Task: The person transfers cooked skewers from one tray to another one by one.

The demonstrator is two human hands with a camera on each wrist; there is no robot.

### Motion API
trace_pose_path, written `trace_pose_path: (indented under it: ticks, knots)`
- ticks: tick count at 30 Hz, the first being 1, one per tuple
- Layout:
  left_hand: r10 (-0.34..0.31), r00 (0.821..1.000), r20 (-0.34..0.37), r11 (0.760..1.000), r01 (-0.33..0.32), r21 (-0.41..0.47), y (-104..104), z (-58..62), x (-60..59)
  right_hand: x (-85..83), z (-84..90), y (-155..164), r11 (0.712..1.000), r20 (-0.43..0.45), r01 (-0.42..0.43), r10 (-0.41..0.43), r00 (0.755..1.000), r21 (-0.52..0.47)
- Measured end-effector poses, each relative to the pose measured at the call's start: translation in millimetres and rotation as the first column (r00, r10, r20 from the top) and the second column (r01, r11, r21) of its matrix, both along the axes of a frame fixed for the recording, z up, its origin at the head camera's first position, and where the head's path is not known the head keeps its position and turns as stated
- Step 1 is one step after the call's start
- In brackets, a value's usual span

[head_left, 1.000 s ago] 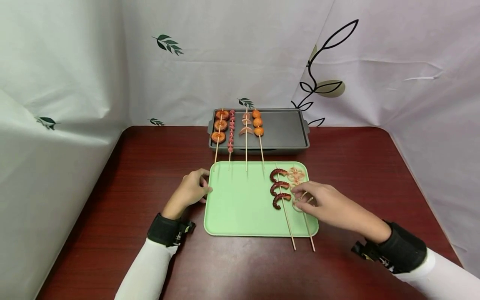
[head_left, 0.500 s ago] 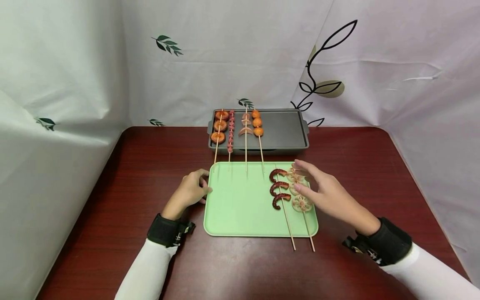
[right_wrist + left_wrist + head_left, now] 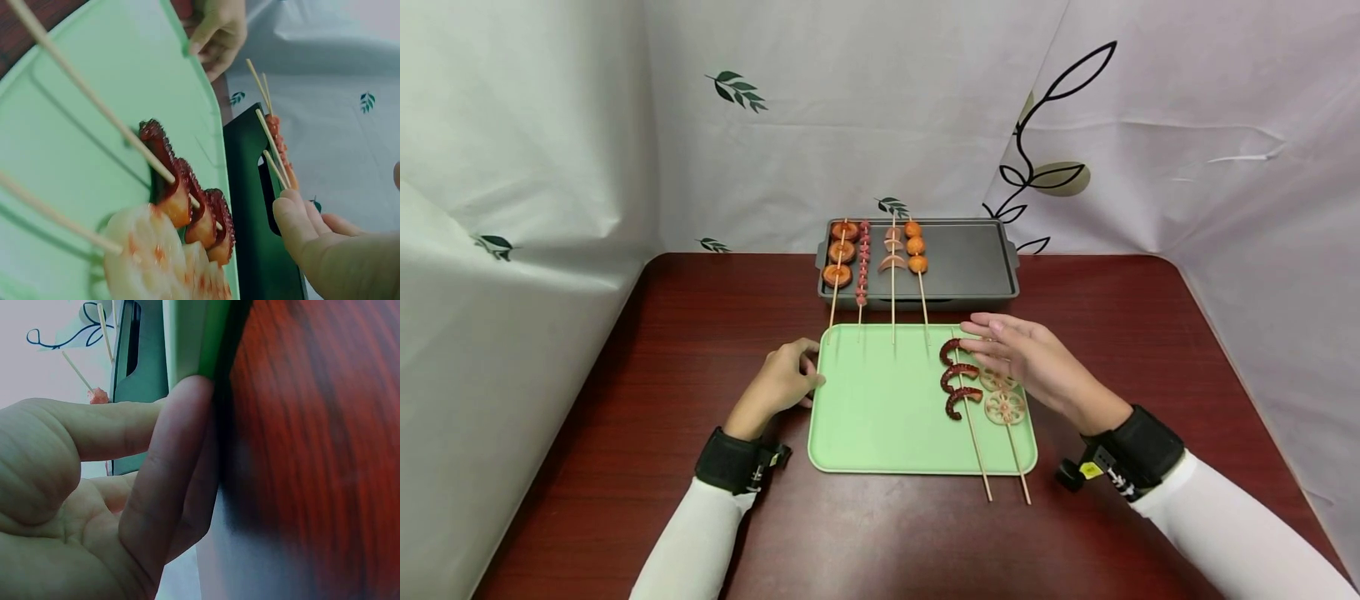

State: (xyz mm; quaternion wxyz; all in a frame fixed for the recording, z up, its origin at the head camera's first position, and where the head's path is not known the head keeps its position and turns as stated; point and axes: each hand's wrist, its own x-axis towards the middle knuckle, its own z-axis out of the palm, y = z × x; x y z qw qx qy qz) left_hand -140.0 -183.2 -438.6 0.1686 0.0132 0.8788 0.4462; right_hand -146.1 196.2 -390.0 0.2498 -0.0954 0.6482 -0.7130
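A green tray (image 3: 880, 417) lies on the red-brown table. On its right side are an octopus skewer (image 3: 958, 379) and a lotus-root skewer (image 3: 1003, 406), sticks pointing toward me. My right hand (image 3: 981, 337) hovers over the skewers' far ends with straight fingers, holding nothing. In the right wrist view the octopus skewer (image 3: 187, 200) and lotus slices (image 3: 156, 256) lie below the fingertips (image 3: 312, 244). My left hand (image 3: 808, 371) rests loosely curled against the tray's left rim. In the left wrist view a finger (image 3: 169, 456) touches the tray edge (image 3: 194, 337).
A dark grill pan (image 3: 970, 258) stands just behind the tray, with several skewers (image 3: 862, 258) laid on its left half, their sticks reaching over the tray's far rim. White sheets with leaf prints close off the back and sides.
My right hand left the near lotus slice, moved away from me toward the tray's far rim, and its fingers straightened. The left hand stayed put.
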Motion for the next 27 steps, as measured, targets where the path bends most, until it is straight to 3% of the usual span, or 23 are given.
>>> trace_pose_path:
  ticks: [6,13,19,27]
  knots:
    - [0.003,1.0,-0.004,1.0,-0.003,0.003,0.5,0.5,0.2,-11.3,-1.2,-2.8,0.998,0.119,-0.017,0.023,0.993,-0.053]
    - [-0.002,1.0,0.001,1.0,0.002,0.004,-0.6,0.3,1.2,-24.4,-6.5,-7.2,0.989,0.254,-0.017,0.055,0.966,-0.149]
    - [-0.004,1.0,0.005,1.0,0.004,0.002,-1.5,0.8,1.6,-31.6,-10.0,-14.0,0.987,0.295,-0.024,0.071,0.953,-0.161]
    - [-0.003,1.0,0.001,1.0,0.003,0.002,-0.5,1.9,2.2,-37.3,-12.4,-26.4,0.99,0.287,-0.035,0.074,0.955,-0.139]
